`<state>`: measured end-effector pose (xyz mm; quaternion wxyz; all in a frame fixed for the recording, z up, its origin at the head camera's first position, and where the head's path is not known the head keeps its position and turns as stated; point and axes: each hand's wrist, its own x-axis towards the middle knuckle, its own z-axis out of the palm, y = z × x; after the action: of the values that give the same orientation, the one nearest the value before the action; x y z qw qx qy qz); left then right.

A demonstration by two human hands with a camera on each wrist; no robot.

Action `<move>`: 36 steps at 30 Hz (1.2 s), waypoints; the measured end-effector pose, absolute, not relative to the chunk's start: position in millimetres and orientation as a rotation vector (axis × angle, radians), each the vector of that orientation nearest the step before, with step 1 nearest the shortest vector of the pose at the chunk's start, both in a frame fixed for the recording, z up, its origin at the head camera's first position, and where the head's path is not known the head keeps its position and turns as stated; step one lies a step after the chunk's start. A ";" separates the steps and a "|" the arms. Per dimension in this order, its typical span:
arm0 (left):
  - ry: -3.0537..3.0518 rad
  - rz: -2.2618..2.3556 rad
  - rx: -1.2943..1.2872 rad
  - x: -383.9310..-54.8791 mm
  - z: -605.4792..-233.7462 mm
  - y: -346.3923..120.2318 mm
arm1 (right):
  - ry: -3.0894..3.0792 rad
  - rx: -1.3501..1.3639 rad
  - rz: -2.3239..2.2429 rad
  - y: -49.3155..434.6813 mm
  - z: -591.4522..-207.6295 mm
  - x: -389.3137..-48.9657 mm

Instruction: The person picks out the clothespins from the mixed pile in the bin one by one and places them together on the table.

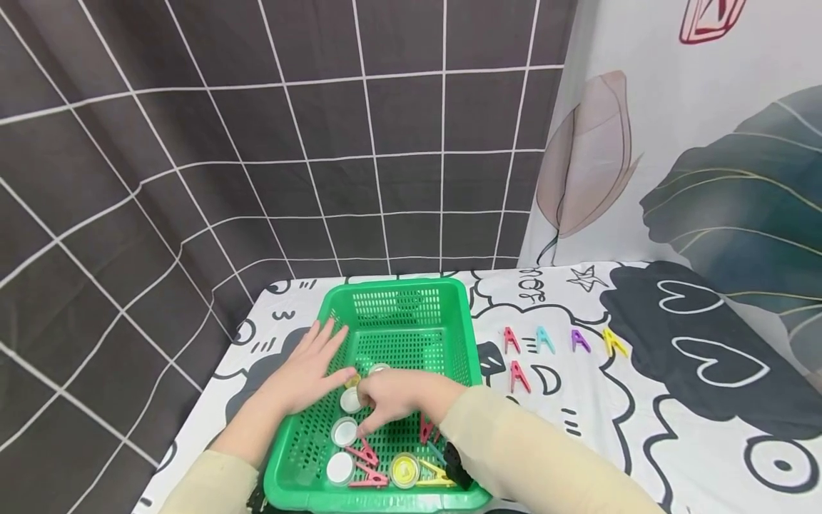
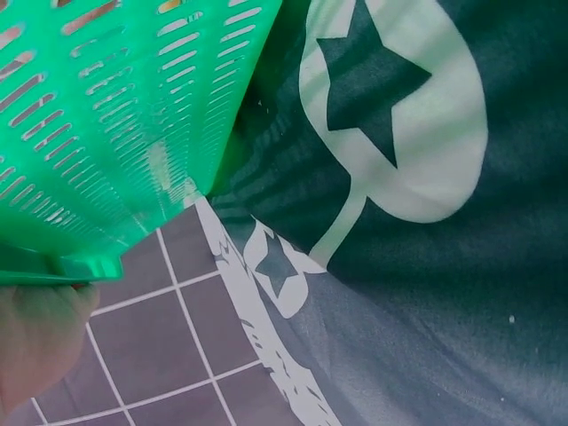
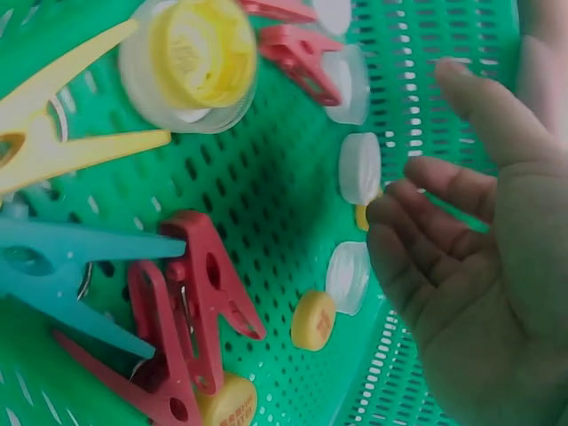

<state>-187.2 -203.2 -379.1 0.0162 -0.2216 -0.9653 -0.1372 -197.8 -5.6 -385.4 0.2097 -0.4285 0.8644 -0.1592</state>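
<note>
A green plastic basket (image 1: 385,287) holds plastic bottle caps and clothespins. My left hand (image 1: 311,373), fingers spread, rests on its left rim. Inside, my right hand (image 1: 394,396) reaches down beside the white caps (image 1: 349,400). In the right wrist view that hand (image 3: 479,257) has loosely bent fingers near a white cap (image 3: 359,169) and a clear cap (image 3: 348,277), with nothing visible in its grasp. Red clothespins (image 3: 217,293), a teal clothespin (image 3: 71,257), a yellow clothespin (image 3: 53,151) and a yellow cap in a clear ring (image 3: 204,53) lie in the basket too.
On the patterned cloth right of the basket lie two red clothespins (image 1: 511,340), a light blue clothespin (image 1: 545,340), a purple clothespin (image 1: 580,340) and a yellow clothespin (image 1: 614,343). A dark gridded curtain (image 1: 411,185) hangs behind and to the left.
</note>
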 end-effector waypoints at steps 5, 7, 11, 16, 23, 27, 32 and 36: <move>-3.004 -0.432 -0.678 -186.1 -378.8 -203.5 | 2.354 -1.121 -0.436 -7.1 -386.6 -194.3; -3.004 -0.436 -0.677 -186.1 -379.5 -204.0 | 2.339 -1.096 -0.419 -7.4 -388.8 -193.6; -3.010 -0.440 -0.673 -185.7 -381.6 -204.7 | 2.322 -1.031 -0.354 -9.3 -394.0 -192.1; -3.008 -0.446 -0.666 -185.4 -382.1 -205.0 | 2.310 -1.023 -0.277 -14.0 -397.4 -191.8; -3.005 -0.447 -0.665 -187.5 -382.0 -205.5 | 2.275 -1.075 -0.251 -18.0 -399.1 -191.8; -3.013 -0.444 -0.657 -187.7 -382.1 -205.3 | 2.274 -1.075 -0.279 -18.3 -398.8 -191.8; -3.001 -0.463 -0.666 -187.2 -381.0 -204.3 | 2.320 -1.038 -0.290 -18.3 -398.2 -191.9; -3.007 -0.465 -0.663 -186.6 -379.8 -204.2 | 2.302 -1.056 -0.311 -19.4 -399.3 -192.5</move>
<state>-186.6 -204.2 -379.8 0.0139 -0.2130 -0.9655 -0.1493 -192.5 -19.4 -399.3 0.2908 -0.3959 0.8632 -0.1166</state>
